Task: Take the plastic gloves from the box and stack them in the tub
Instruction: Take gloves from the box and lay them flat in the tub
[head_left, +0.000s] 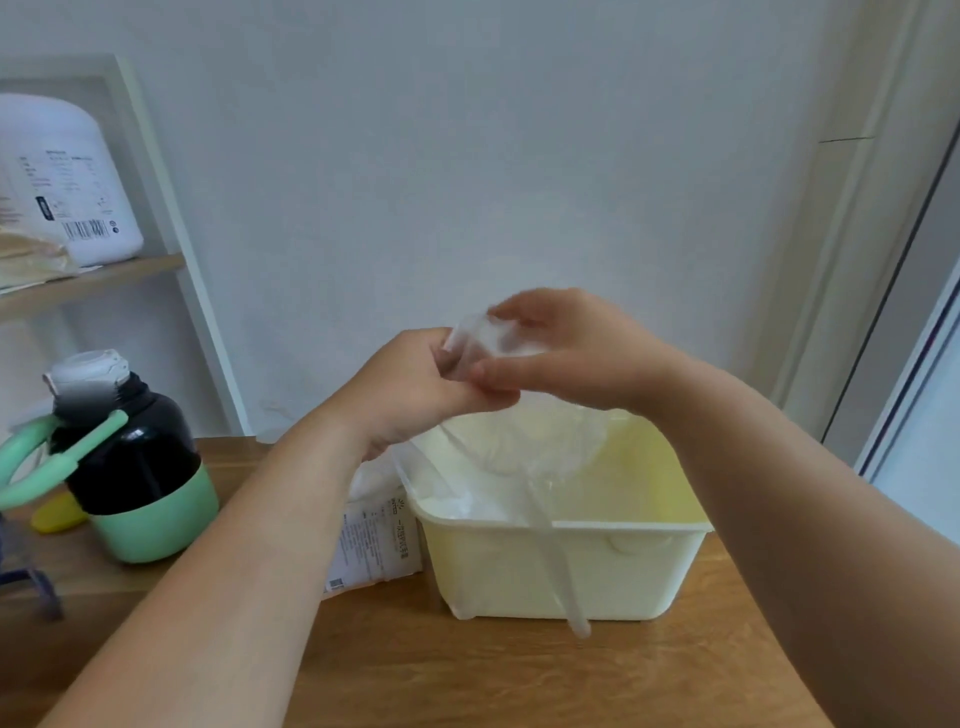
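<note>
Grip status: our left hand (410, 389) and right hand (582, 348) both pinch one clear plastic glove (485, 338) with curled fingers, and we hold it above the pale yellow tub (623, 571). More clear film hangs below into the tub, with one strip draped over its front wall. The box (376, 540) lies on the tabletop (467, 675), just beside the tub's left wall. A black-and-green bottle (140, 467) stands farther left.
</note>
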